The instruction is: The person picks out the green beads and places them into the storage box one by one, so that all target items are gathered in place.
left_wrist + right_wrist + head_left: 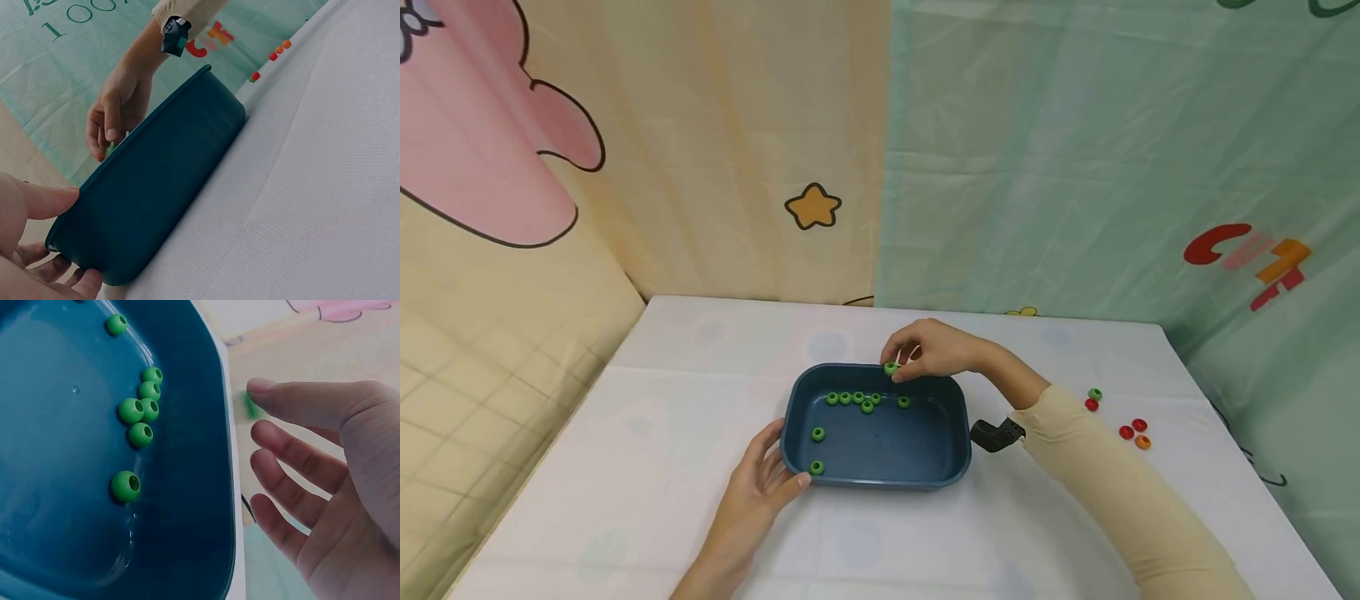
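Note:
A blue rectangular plastic tub [887, 482] with rounded corners stands on the table. Several green beads [867, 407] with holes lie inside it, most of them towards the far wall. My left hand [758, 483] grips the tub's near left corner, thumb at the rim and fingers against the outer side. Over the far rim, my right hand [936, 350] pinches a green bead [890, 368] between thumb and forefinger. In the right wrist view that held bead [251, 405] is blurred and partly hidden behind the thumb, while other green beads [127, 487] rest along the tub floor.
On the table's right side lie a green bead [1095, 393], a red bead [1092, 405] touching it, two more red beads [1126, 432] and an orange bead [1142, 442]. White cloth [700, 417] covers the table. Printed curtains [1075, 167] hang behind and beside it.

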`<action>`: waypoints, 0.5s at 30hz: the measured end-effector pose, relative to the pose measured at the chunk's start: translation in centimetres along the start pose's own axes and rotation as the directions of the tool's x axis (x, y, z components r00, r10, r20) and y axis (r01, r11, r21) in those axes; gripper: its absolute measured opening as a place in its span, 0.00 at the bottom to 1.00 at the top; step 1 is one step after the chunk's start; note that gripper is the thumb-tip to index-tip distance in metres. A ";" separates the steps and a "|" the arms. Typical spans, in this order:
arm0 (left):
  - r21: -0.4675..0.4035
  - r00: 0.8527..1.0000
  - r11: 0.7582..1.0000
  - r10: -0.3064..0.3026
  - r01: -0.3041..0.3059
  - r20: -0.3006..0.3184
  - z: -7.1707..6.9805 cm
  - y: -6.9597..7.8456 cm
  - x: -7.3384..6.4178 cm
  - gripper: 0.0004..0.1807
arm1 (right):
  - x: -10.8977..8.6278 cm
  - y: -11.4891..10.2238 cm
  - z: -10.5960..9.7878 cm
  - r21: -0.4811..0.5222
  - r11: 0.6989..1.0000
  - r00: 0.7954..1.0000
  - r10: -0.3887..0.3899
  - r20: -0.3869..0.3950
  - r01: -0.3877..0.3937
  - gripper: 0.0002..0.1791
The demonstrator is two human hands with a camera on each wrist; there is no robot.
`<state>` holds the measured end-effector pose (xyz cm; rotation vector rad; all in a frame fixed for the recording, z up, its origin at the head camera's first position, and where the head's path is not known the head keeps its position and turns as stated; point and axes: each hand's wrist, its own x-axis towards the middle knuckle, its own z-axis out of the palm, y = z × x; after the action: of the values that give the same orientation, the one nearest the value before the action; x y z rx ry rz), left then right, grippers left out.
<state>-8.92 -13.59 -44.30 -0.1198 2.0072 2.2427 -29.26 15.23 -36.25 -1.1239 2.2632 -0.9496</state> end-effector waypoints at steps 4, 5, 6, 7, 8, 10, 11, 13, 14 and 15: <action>-0.002 1.000 1.000 -0.003 0.003 0.000 0.0 0.1 0.0 0.47 | 0.1 -0.1 -0.1 -0.002 1.000 1.000 0.019 0.012 -0.019 0.15; -0.003 1.000 1.000 -0.004 0.004 0.000 0.0 0.1 0.0 0.47 | 0.0 -0.1 -0.2 -0.001 1.000 1.000 0.026 0.012 -0.026 0.15; -0.004 1.000 1.000 -0.005 0.005 0.000 0.0 0.1 0.0 0.47 | -0.1 -0.1 -0.2 -0.002 0.999 0.999 0.033 0.012 -0.033 0.15; -0.004 1.000 1.000 -0.007 0.007 -0.001 0.0 0.1 0.0 0.47 | -0.2 0.0 -0.2 -0.001 0.999 0.999 0.040 0.009 -0.040 0.15; -0.003 1.000 1.000 -0.008 0.008 -0.001 0.1 0.2 0.0 0.47 | -0.3 0.0 -0.2 0.000 0.999 0.999 0.044 0.006 -0.044 0.14; -0.001 1.000 1.000 -0.009 0.009 -0.001 0.1 0.2 0.0 0.47 | -0.7 0.2 -0.3 0.000 0.999 0.999 0.052 0.000 -0.052 0.14; -0.002 1.000 1.000 -0.008 0.008 -0.001 0.1 0.2 0.0 0.47 | -0.9 0.3 -0.4 -0.002 0.998 0.998 0.058 -0.005 -0.058 0.14; 0.000 1.000 1.000 -0.007 0.007 -0.001 0.0 0.2 0.0 0.47 | -1.3 0.5 -0.5 0.001 0.998 0.998 0.069 -0.015 -0.069 0.14; 0.001 1.000 1.000 -0.008 0.008 -0.001 0.0 0.2 0.0 0.46 | -1.6 0.6 -0.6 0.004 0.997 0.997 0.076 -0.020 -0.076 0.14; 0.001 1.000 1.000 -0.007 0.007 -0.001 0.0 0.2 0.0 0.46 | -1.9 0.7 -0.7 0.010 0.997 0.996 0.083 -0.025 -0.083 0.14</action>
<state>-8.91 -13.57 -44.09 -0.1279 2.0050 2.2374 -28.93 17.37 -36.16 -1.0112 2.3050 -0.9453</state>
